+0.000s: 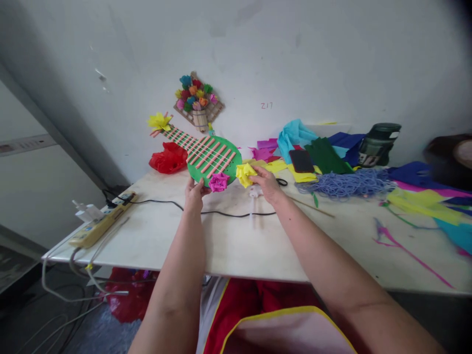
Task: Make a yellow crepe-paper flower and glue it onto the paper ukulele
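Observation:
My left hand [196, 193] grips the lower edge of a green paper-covered craft lute [201, 172], which is tilted up above the table. Pink strips and white strings run across its round body and along its neck. At the top of the neck sits a yellow paper flower [159, 121], and a magenta paper flower [219, 182] is at the body's lower edge. My right hand [266, 183] pinches a second yellow paper flower [245, 175] at the body's lower right edge. Whether that flower is attached I cannot tell.
A glue gun [255, 191] lies behind my right wrist; its black cord [228, 215] crosses the table. Left is a power strip [99, 227]. Behind and right are crepe paper [328, 155], a phone [301, 161], blue strings [346, 184] and a dark bottle [379, 144]. Red plastic [167, 158] lies behind the lute.

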